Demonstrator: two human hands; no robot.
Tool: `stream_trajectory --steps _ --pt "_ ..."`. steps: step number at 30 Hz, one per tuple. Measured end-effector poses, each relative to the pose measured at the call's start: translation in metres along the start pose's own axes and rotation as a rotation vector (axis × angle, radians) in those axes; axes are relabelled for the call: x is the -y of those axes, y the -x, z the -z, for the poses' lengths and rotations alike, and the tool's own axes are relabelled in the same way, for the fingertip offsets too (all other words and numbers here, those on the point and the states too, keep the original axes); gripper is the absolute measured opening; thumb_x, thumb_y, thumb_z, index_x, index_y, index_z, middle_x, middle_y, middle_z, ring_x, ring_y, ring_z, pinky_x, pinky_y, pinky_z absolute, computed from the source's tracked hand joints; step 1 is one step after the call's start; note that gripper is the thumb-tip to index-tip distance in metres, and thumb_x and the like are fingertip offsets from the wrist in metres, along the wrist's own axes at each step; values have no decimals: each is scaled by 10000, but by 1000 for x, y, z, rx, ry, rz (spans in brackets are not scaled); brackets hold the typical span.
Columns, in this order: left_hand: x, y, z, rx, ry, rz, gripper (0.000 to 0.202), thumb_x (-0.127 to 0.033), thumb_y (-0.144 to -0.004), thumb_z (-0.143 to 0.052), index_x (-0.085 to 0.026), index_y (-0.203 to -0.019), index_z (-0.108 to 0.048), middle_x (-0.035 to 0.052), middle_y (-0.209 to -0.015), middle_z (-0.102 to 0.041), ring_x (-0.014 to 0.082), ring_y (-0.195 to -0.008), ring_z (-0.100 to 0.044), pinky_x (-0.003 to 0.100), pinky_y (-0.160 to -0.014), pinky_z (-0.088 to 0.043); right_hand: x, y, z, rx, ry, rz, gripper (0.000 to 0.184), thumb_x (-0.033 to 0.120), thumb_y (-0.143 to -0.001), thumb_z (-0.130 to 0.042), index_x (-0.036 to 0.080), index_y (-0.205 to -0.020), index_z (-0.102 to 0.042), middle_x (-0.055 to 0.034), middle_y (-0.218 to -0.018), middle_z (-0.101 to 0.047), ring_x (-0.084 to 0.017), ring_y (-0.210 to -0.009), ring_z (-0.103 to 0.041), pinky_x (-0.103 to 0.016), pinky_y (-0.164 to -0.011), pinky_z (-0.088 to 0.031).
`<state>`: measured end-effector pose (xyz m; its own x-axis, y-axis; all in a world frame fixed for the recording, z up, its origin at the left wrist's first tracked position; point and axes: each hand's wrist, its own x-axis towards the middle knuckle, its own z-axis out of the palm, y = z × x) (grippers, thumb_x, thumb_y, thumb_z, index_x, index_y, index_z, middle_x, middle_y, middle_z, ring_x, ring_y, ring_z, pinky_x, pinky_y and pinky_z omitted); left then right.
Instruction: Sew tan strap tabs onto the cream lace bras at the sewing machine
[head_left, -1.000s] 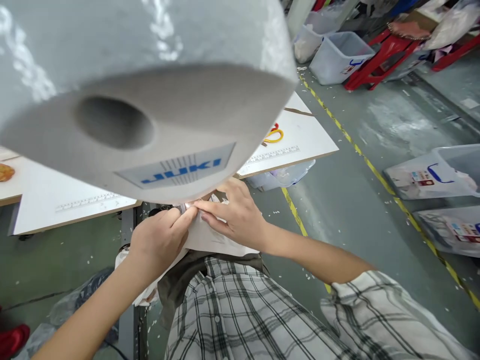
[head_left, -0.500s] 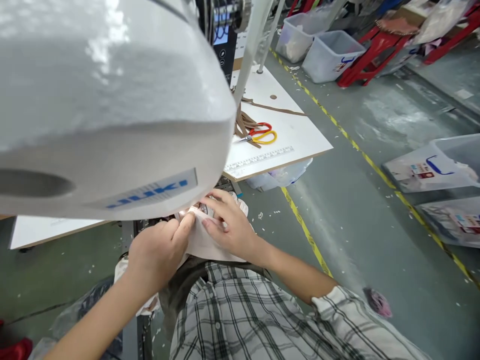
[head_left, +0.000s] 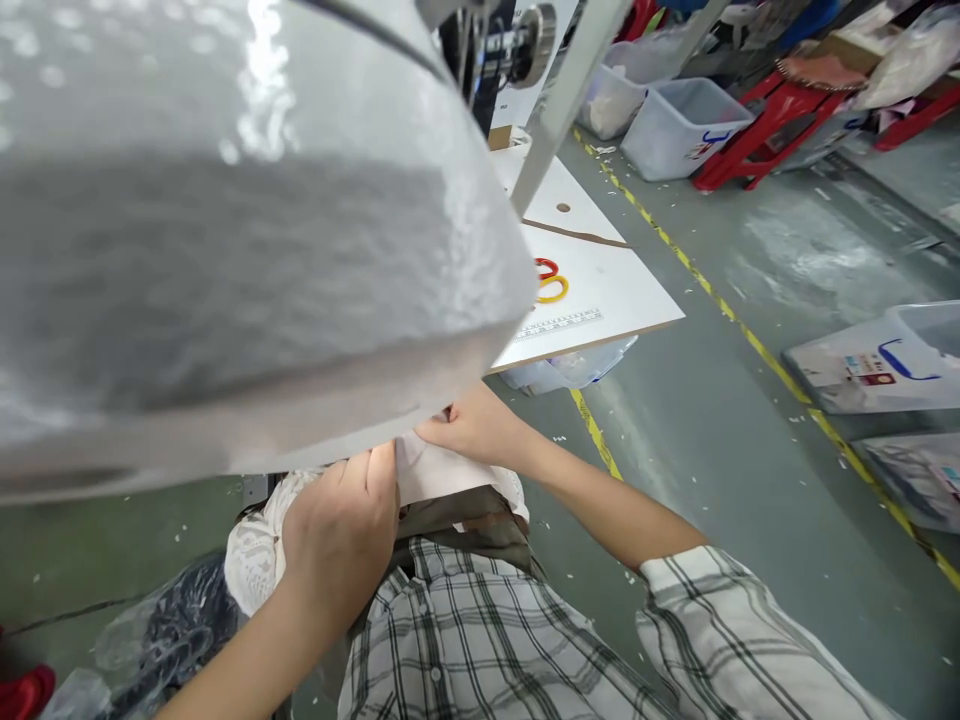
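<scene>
A big white sewing machine head (head_left: 225, 230) fills the upper left and hides the needle area. Under its lower edge lies a white fabric piece (head_left: 442, 472) with a lace part (head_left: 259, 545) hanging at the left. My left hand (head_left: 341, 530) rests on the fabric with its fingers curled, fingertips tucked under the machine. My right hand (head_left: 476, 428) presses the fabric's far edge, its fingertips also hidden by the machine. A dark olive cloth (head_left: 465, 520) lies on my lap below the fabric.
Red and yellow scissors (head_left: 551, 280) lie on the white table (head_left: 600, 300) with a printed ruler. Clear plastic bins (head_left: 679, 120) and red stools (head_left: 750, 125) stand far right. More bins (head_left: 877, 360) sit beyond a yellow floor line (head_left: 750, 335). A dark plastic bag (head_left: 165, 630) lies at lower left.
The view has dipped closer, so the machine head now hides both hands' fingertips and the maker's label. Both hands stay on the white fabric, pushed a little further under the machine.
</scene>
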<state>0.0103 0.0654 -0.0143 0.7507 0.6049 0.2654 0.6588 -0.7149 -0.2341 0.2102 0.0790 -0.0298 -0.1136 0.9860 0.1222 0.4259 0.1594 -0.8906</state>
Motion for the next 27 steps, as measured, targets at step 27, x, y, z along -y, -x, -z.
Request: stream_trajectory --steps 27 --pt "-9 -7 4 -15 -5 12 269 -117 -889 -478 -137 -1135 -586 -8 -570 -537 162 -496 -531 307 -460 -277 -11 -9 8 7 -68 84 278 173 -747 -554 155 -972 -716 -48 -987 -639 -165 -845 -591 -264 -736 -484"
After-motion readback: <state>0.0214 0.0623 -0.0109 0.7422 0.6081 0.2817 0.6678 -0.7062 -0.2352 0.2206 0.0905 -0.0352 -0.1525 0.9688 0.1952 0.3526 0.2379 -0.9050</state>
